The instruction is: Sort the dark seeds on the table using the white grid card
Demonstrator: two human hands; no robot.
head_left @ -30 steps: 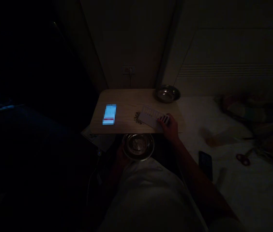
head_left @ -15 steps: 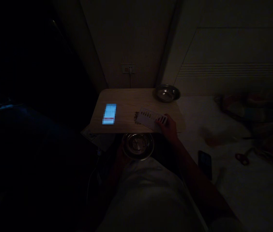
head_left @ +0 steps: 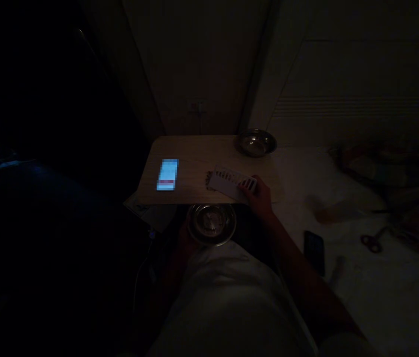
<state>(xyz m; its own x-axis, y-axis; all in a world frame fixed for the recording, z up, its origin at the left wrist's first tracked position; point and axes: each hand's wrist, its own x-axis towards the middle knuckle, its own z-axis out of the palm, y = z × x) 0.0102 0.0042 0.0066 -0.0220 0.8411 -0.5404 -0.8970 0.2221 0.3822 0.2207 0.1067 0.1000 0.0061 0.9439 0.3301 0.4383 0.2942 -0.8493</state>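
My right hand (head_left: 259,197) grips the right end of a flat white plastic piece with a row of slots (head_left: 228,184), tilted over the wooden table (head_left: 194,148). Against its left end lies a small heap of dark and pale bits (head_left: 208,180), too dim to name. Just below the table's near edge, my left hand (head_left: 188,237) holds a shiny metal bowl (head_left: 212,240) from its left side. Small bits seem to lie in this bowl. Most of the left hand's fingers are hidden by the bowl and the dark.
A lit phone (head_left: 167,174) lies on the table's left. Another metal bowl (head_left: 257,143) stands at its back right corner. On the white bedding (head_left: 373,302) to my right are a dark phone (head_left: 314,253) and red-handled scissors (head_left: 372,243). A wall socket (head_left: 195,105) is behind the table.
The picture has grown a little dimmer. Both hands, the slotted piece and the bowl stay almost where they were.
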